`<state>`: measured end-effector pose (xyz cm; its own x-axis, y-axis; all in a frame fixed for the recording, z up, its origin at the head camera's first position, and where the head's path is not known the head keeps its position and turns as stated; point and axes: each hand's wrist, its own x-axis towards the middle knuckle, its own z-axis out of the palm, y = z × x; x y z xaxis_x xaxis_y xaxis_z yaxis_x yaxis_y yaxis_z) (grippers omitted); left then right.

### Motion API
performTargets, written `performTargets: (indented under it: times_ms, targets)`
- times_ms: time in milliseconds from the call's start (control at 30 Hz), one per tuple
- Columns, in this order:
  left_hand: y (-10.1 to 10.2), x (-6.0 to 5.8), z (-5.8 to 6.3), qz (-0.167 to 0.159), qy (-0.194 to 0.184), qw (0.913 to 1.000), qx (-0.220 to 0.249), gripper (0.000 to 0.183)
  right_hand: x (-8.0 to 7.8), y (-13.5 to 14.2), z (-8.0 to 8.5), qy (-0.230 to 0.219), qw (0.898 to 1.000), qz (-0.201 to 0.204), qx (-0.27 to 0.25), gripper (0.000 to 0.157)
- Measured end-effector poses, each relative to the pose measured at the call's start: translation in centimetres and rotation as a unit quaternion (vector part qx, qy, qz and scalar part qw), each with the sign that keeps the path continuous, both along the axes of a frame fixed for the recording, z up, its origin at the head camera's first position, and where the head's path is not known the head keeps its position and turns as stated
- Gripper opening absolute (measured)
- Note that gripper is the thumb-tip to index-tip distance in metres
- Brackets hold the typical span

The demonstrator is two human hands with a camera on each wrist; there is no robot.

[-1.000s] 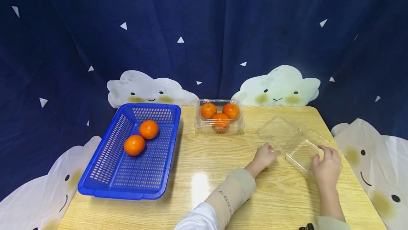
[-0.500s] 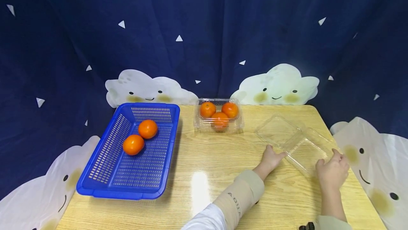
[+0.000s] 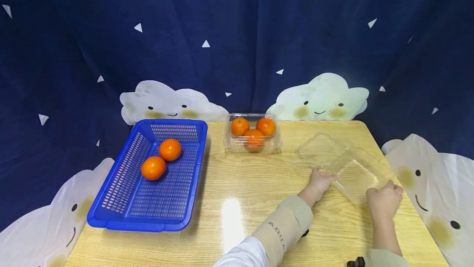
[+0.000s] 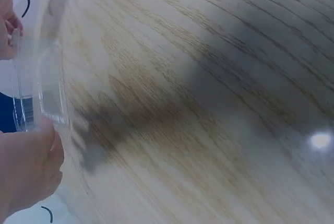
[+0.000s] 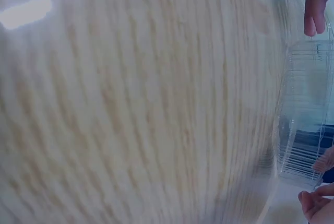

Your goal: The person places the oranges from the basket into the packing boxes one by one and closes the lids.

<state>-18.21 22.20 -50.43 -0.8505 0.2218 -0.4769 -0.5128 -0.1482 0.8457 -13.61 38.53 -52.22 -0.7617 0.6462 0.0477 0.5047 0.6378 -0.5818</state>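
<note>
A clear plastic clamshell box (image 3: 353,176) lies with its lid spread open on the right part of the table. My left hand (image 3: 319,184) holds the box's near left side, close to the hinge between base and lid (image 3: 320,149). On the opposite side, my right hand (image 3: 385,201) pinches the base's right edge between thumb and curled fingers. The left wrist view shows my left hand (image 4: 28,169) at the box wall, its thumb against the plastic. In the right wrist view my right hand (image 5: 319,205) is partly cut off by the frame.
A blue plastic basket (image 3: 194,189) on the left holds two round orange fruits (image 3: 161,160). At the back middle stands another clear clamshell box (image 3: 231,145), with three orange fruits (image 3: 254,137) inside. A dark blue curtain with cloud prints (image 3: 237,53) hangs behind the wooden table (image 3: 252,184).
My left hand has moved right along the open box's near edge. My right hand has shifted slightly toward me, its fingers more curled at the edge. The fruits stay put.
</note>
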Motion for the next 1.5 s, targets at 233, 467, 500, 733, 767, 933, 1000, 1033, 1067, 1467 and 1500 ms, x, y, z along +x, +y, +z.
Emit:
performTargets:
  times_ms: [233,467,500,733,767,933,1000,1033,1067,1467,1500]
  targets:
    - [0.3,0.0,-0.4,0.059,0.013,0.9979,0.02,0.066,0.2,-0.9,0.0,-0.009,1.0,0.003,0.008,0.055]
    - [0.1,0.0,-1.1,0.073,0.019,0.9969,-0.021,0.065,0.5,-1.4,0.0,-0.017,1.0,0.003,0.016,0.055]
    - [0.0,0.0,-1.1,0.072,0.017,0.9969,-0.025,0.067,0.5,-1.5,0.0,-0.016,1.0,0.003,0.02,0.054]
    - [-0.4,-0.3,-1.5,0.071,0.026,0.9971,0.001,0.072,0.8,-2.0,0.3,-0.024,0.999,0.01,0.028,0.058]
    - [-0.4,-0.4,-1.5,0.072,0.027,0.997,0.01,0.073,0.8,-2.1,0.3,-0.025,0.999,0.011,0.028,0.059]
    - [-0.5,-0.7,-2.1,0.069,0.039,0.9961,0.038,0.074,0.8,-2.2,0.5,-0.033,0.999,0.012,0.009,0.069]
    - [-0.5,-0.8,-2.3,0.07,0.043,0.9956,0.045,0.075,0.8,-2.2,0.6,-0.042,0.999,0.015,-0.003,0.074]
    - [-0.5,-0.8,-2.4,0.073,0.045,0.9952,0.049,0.076,0.8,-2.1,0.7,-0.047,0.999,0.018,-0.007,0.076]
    - [-0.5,-0.8,-2.6,0.076,0.045,0.9945,0.056,0.077,0.7,-2.1,0.7,-0.05,0.998,0.02,-0.009,0.077]
    - [-1.4,-0.9,-2.5,0.09,0.05,0.9909,0.087,0.075,-0.3,-1.0,1.1,-0.039,0.998,0.035,0.031,0.064]
    - [-1.5,-0.9,-2.5,0.089,0.051,0.9911,0.085,0.076,-0.4,-0.9,1.1,-0.037,0.998,0.04,0.034,0.062]
